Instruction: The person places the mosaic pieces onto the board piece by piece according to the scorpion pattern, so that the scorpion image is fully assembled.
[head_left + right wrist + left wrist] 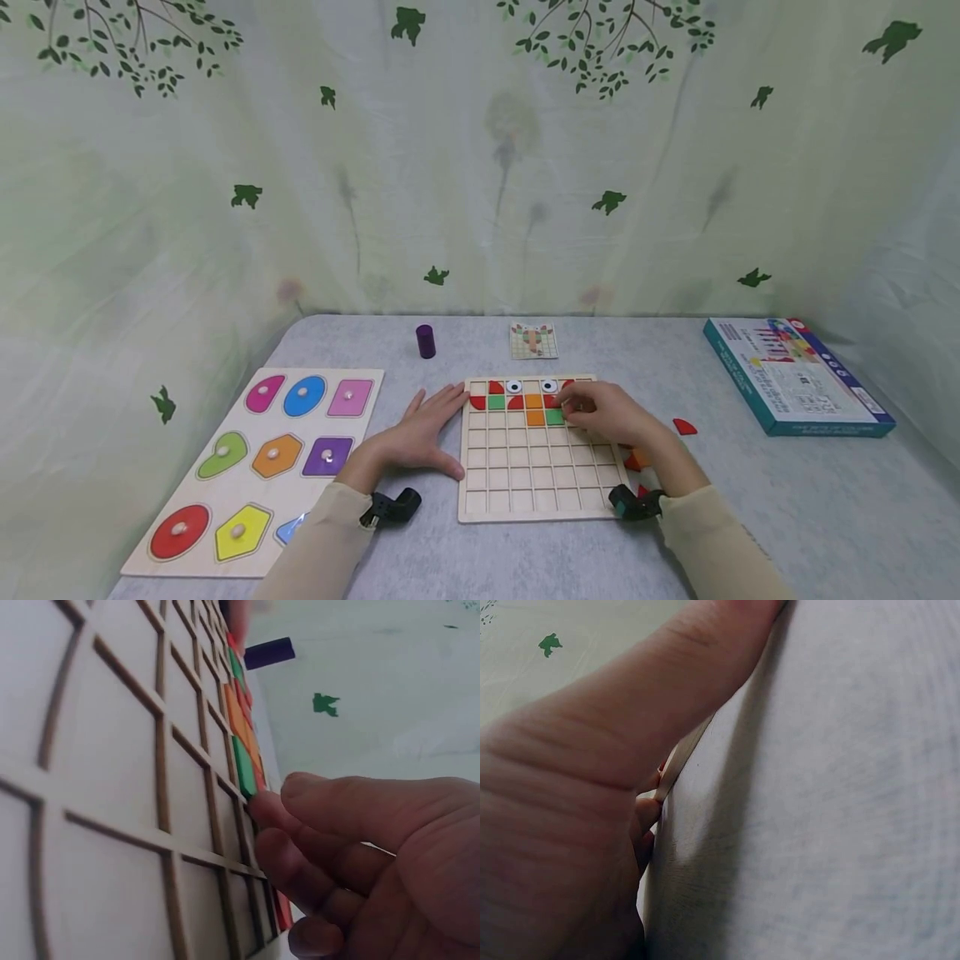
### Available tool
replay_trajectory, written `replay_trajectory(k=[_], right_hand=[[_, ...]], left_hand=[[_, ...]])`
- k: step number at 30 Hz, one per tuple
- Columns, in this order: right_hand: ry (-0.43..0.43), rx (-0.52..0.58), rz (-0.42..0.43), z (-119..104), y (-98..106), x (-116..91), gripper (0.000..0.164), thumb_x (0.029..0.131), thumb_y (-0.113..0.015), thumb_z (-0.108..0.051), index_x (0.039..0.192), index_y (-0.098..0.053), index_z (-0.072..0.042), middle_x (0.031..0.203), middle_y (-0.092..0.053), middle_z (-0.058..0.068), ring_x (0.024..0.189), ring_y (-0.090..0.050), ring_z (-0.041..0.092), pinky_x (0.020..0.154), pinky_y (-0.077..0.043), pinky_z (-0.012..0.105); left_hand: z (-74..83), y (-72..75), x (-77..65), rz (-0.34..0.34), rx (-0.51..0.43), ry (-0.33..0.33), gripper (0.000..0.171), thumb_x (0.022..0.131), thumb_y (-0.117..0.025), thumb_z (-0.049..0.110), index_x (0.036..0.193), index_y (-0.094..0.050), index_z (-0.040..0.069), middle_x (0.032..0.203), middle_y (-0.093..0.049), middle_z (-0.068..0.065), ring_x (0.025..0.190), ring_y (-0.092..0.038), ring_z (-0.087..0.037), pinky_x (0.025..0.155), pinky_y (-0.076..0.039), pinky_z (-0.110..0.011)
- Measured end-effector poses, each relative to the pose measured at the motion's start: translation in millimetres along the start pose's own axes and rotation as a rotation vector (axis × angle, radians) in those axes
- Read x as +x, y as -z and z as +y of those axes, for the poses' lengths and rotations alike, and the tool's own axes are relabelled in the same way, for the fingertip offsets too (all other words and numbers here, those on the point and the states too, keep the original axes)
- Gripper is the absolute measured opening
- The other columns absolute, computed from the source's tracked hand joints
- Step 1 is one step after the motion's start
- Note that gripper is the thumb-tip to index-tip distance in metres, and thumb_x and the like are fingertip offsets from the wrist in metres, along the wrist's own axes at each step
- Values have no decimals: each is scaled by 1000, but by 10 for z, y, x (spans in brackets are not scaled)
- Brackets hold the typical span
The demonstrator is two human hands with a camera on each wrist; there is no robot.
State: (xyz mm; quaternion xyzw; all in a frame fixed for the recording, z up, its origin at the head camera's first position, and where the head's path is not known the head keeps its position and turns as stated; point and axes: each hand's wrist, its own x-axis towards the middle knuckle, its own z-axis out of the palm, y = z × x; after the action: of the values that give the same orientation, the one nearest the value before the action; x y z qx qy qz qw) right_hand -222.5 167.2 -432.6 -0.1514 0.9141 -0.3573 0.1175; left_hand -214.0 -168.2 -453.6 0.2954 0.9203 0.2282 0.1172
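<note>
In the head view, a wooden grid board [517, 479] lies at the middle of the table, with red, green and orange pieces and two eye pieces in its upper rows. My left hand [416, 442] rests beside it, its spread fingers and thumb touching the left edge. My right hand [611, 412] reaches over the upper right cells. In the right wrist view, its loosely bent fingers are at the board, the index fingertip beside a green square [244, 769] and right at a red piece. Nothing shows between thumb and index finger there.
A shape puzzle board [277, 492] with knobs lies left. A purple cylinder [425, 342] and a small pattern card [534, 342] stand behind the grid. Loose pieces, including a red quarter-circle [684, 427] and an orange piece [637, 459], lie right of the grid, near a flat box [798, 375].
</note>
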Motion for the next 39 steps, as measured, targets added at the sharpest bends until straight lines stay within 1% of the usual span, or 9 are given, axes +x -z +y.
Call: replay_trajectory(k=[4, 6, 12, 18, 21, 29, 34, 39], right_hand=[[7, 20, -59, 25, 82, -52, 25, 95, -67, -13, 119, -69, -18, 102, -71, -3, 95, -61, 14, 86, -53, 31], [12, 15, -67, 42, 134, -79, 27, 94, -68, -15, 121, -68, -18, 106, -71, -2, 96, -61, 16, 84, -53, 31], [-38, -21, -26, 108, 308, -158, 31, 92, -71, -16, 122, -68, -17, 109, -67, 2, 98, -58, 20, 79, -54, 31], [-73, -49, 3, 217, 492, -242, 36, 90, -73, -19, 125, -67, -17, 115, -66, 6, 102, -57, 22, 83, -56, 33], [-83, -52, -4, 292, 572, -288, 39, 89, -74, -20, 127, -66, -16, 116, -66, 7, 103, -57, 23, 82, -56, 33], [-138, -19, -52, 478, 700, -391, 39, 89, -74, -23, 127, -64, -16, 119, -64, 9, 99, -56, 23, 72, -55, 31], [-113, -40, -48, 589, 779, -517, 38, 88, -76, -20, 123, -66, -12, 117, -63, 11, 92, -56, 21, 73, -55, 30], [-95, -91, -63, 706, 841, -694, 39, 83, -81, -21, 118, -67, -12, 114, -61, 9, 96, -53, 22, 75, -52, 28]], left_hand=[[-1, -11, 6, -4, 1, 3, 122, 69, -86, 54, 159, -21, 4, 169, -15, -12, 157, -9, -35, 124, 3, -63], [-4, -13, 7, -4, 0, 5, 123, 69, -86, 55, 159, -20, 4, 169, -14, -12, 157, -8, -35, 124, 3, -63], [-10, -14, 15, -4, 0, 3, 123, 69, -86, 55, 160, -20, 5, 169, -14, -12, 157, -8, -34, 124, 3, -63], [1, -3, 12, -4, -3, 5, 123, 69, -86, 55, 160, -20, 5, 169, -14, -12, 157, -8, -34, 124, 3, -63], [4, 0, 9, -3, -7, 7, 123, 69, -86, 55, 160, -20, 5, 169, -13, -12, 157, -8, -34, 124, 4, -63], [-11, 1, 10, -6, -1, 6, 123, 70, -85, 56, 160, -19, 6, 169, -13, -11, 157, -7, -34, 124, 4, -63], [-16, 4, 9, -10, -2, 5, 123, 70, -85, 56, 160, -19, 6, 169, -13, -12, 157, -7, -34, 123, 5, -63], [-15, 4, 14, -12, -6, 4, 123, 70, -85, 56, 160, -19, 6, 169, -13, -12, 157, -7, -34, 124, 4, -63]])
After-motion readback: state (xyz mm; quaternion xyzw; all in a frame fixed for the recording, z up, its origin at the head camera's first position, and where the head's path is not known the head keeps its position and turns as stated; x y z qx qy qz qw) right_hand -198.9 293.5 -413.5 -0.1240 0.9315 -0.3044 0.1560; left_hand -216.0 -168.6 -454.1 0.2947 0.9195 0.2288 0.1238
